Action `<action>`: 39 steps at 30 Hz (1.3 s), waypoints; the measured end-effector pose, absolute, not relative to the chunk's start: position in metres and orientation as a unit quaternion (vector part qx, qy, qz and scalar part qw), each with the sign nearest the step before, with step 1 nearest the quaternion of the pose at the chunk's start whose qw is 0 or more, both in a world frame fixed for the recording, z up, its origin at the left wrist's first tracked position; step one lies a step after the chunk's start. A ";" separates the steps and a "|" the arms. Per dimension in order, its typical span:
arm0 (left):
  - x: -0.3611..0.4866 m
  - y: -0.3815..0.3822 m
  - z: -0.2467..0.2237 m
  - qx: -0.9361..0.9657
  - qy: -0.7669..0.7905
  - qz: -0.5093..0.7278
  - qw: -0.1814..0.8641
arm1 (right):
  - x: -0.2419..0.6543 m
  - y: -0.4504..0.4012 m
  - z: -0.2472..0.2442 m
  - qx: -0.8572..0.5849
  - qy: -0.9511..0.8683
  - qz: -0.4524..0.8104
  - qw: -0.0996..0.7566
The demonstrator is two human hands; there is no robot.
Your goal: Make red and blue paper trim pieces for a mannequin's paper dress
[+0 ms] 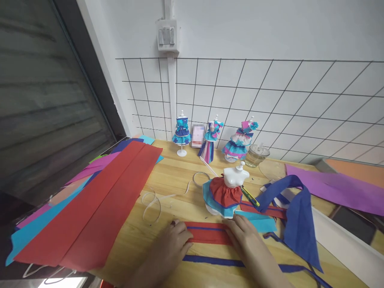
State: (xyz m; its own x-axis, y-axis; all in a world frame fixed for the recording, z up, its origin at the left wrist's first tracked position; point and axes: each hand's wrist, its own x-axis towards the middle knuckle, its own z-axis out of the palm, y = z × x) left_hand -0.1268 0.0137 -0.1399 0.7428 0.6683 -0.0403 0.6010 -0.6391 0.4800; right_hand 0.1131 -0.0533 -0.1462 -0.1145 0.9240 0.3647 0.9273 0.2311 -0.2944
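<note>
A red strip of fabric or crepe paper with a narrow blue stripe along it lies flat on the wooden table. At its left end, the curled fingers of my left hand grip the edge. My right hand holds the right end, its fingers partly covering the strip. Below it, a loose dark blue strip runs under my right forearm. Just beyond my hands stands a small white dress form wearing a red gathered skirt over a light blue layer.
Large red sheets lie on coloured ones at the left. Three dressed mini forms and a glass bowl stand at the back. A yellow-green cutter, blue fabric, a purple sheet and white cord lie around.
</note>
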 end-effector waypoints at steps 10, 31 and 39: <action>-0.128 0.010 -0.147 0.898 0.359 0.077 0.244 | 0.083 -0.077 -0.157 -0.564 -0.786 -0.029 0.251; -0.128 0.004 -0.149 0.854 0.420 0.144 0.271 | 0.090 -0.089 -0.156 -0.547 -0.795 -0.036 0.261; -0.121 0.005 -0.157 0.839 0.459 0.143 0.255 | 0.098 -0.092 -0.167 -0.533 -0.808 -0.052 0.247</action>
